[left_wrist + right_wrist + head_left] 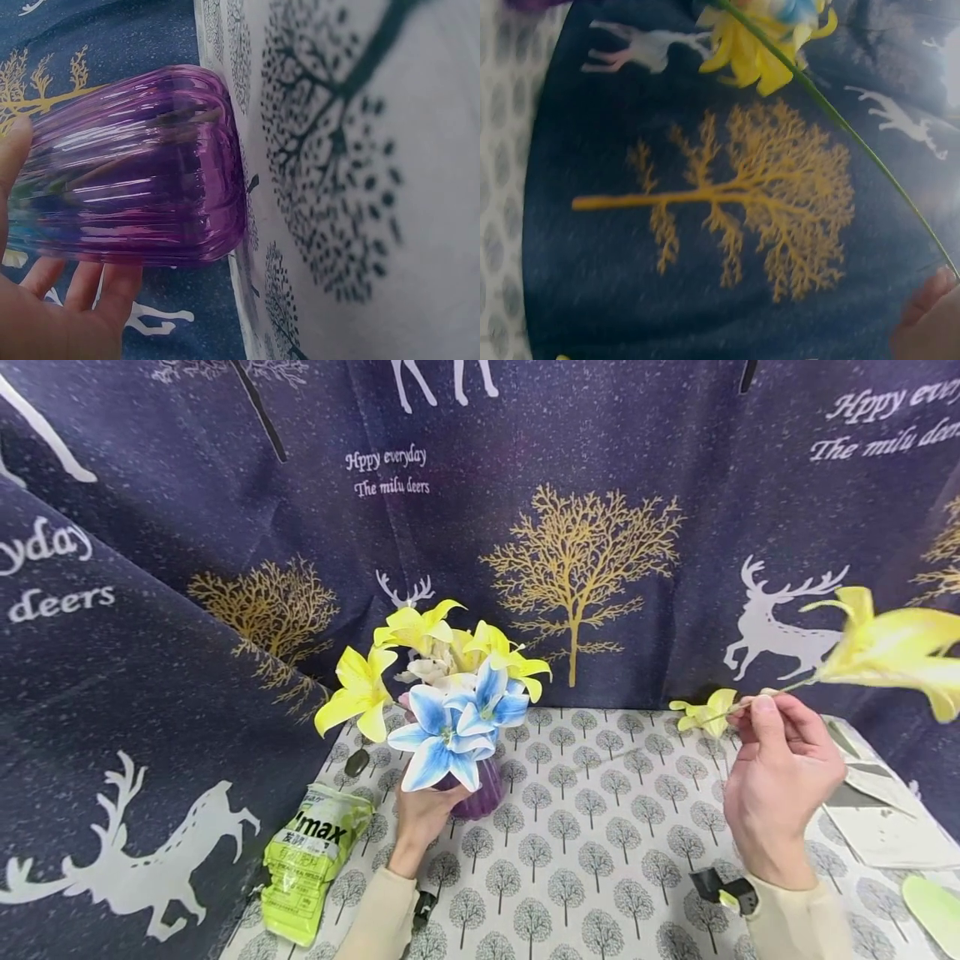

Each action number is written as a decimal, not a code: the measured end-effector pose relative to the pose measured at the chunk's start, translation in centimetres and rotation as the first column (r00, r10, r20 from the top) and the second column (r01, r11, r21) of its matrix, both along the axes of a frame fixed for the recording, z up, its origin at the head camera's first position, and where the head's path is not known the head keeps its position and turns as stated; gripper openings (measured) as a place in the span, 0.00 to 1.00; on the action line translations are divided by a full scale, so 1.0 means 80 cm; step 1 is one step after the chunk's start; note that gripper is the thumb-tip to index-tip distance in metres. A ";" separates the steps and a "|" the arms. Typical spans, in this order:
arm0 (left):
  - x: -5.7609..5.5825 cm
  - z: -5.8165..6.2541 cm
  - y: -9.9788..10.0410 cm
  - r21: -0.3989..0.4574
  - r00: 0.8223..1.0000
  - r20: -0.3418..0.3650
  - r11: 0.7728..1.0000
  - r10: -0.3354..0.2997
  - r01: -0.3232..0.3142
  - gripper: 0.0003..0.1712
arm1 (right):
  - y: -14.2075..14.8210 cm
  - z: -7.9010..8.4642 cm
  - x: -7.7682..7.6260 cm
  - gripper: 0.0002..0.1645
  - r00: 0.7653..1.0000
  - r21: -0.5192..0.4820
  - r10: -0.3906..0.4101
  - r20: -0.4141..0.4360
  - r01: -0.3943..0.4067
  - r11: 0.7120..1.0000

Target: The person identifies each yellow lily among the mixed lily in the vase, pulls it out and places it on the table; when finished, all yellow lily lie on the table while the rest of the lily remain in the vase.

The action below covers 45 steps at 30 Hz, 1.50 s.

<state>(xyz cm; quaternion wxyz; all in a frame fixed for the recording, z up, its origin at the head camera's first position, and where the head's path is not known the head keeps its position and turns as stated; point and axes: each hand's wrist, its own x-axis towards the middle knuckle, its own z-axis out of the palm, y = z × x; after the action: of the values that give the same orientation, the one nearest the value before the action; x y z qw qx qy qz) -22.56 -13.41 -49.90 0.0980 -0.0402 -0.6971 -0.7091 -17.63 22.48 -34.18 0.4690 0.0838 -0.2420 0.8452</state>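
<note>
A ribbed purple vase point(483, 793) stands at the table's far left-centre, filled with blue lilies point(442, 742) and yellow lilies point(356, 693). My left hand point(420, 818) grips it from the left side. In the left wrist view, the fingers and thumb curve round the purple glass point(150, 165), and stems show through it. Off to the right, my right hand point(783, 777) pinches the thin green stem of a single yellow lily point(892, 647), raised above the table. Its stem point(855, 142) crosses the right wrist view diagonally. Behind that hand is another yellow bloom point(705, 712).
A green printed bag point(315, 860) lies left of my left forearm, with a dark oval piece point(357, 763) beyond it. At the right are a white sheet point(885, 835) with dark leaves and a pale green object point(932, 910). A dark deer-print curtain point(600, 427) hangs behind.
</note>
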 end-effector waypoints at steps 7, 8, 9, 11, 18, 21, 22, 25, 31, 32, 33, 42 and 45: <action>0.003 0.007 0.001 -0.315 0.982 -0.093 0.931 0.163 -0.185 0.50 | 0.026 -0.023 -0.017 0.09 0.962 0.201 0.090 0.257 -0.144 0.969; 0.004 0.008 0.001 -0.318 0.980 -0.105 0.928 0.167 -0.192 0.50 | 0.029 -0.028 -0.022 0.08 0.938 0.251 0.076 0.338 -0.168 0.953; 0.004 0.009 0.001 -0.321 0.981 -0.103 0.928 0.166 -0.191 0.49 | 0.033 -0.034 -0.026 0.07 0.905 0.302 0.064 0.421 -0.206 0.931; 0.004 0.009 0.001 -0.328 0.982 -0.096 0.926 0.163 -0.186 0.48 | 0.043 -0.046 -0.035 0.05 0.823 0.400 0.023 0.568 -0.300 0.866; 0.003 0.005 0.001 -0.375 0.978 -0.115 0.904 0.176 -0.207 0.47 | 0.075 -0.097 -0.066 0.07 0.642 0.613 -0.164 0.749 -0.577 0.540; 0.001 0.004 0.001 -0.310 0.982 -0.115 0.934 0.149 -0.178 0.46 | 0.084 -0.116 -0.080 0.04 0.602 0.637 -0.240 0.761 -0.628 0.447; 0.000 0.003 0.001 -0.263 0.986 -0.110 0.953 0.126 -0.151 0.46 | 0.086 -0.122 -0.083 0.05 0.587 0.636 -0.258 0.767 -0.642 0.428; -0.001 0.002 0.001 -0.169 0.992 -0.095 0.981 0.082 -0.097 0.43 | 0.091 -0.137 -0.092 0.15 0.543 0.615 -0.289 0.789 -0.684 0.392; 0.000 0.003 0.001 -0.285 0.987 -0.083 0.946 0.137 -0.155 0.45 | 0.094 -0.157 -0.103 0.27 0.477 0.562 -0.303 0.825 -0.748 0.354; 0.000 0.003 0.001 -0.295 0.986 -0.084 0.942 0.143 -0.162 0.45 | 0.094 -0.160 -0.105 0.28 0.471 0.554 -0.298 0.831 -0.753 0.354; 0.000 0.003 0.001 -0.306 0.985 -0.091 0.937 0.149 -0.170 0.46 | 0.094 -0.162 -0.107 0.28 0.464 0.546 -0.293 0.836 -0.759 0.355; 0.002 0.003 0.002 -0.361 0.973 -0.151 0.906 0.177 -0.221 0.48 | 0.099 -0.187 -0.113 0.23 0.403 0.509 -0.348 0.846 -0.803 0.308; 0.002 0.003 0.002 -0.378 0.969 -0.168 0.895 0.184 -0.235 0.48 | 0.099 -0.191 -0.113 0.24 0.380 0.482 -0.340 0.860 -0.824 0.298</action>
<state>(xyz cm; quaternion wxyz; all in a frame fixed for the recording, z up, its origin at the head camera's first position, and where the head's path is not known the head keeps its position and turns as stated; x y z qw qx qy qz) -22.40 -13.29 -49.70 0.2081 -0.0289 -0.8183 -0.5351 -26.66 30.42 -49.47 -0.0510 -0.0788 -0.8489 0.5202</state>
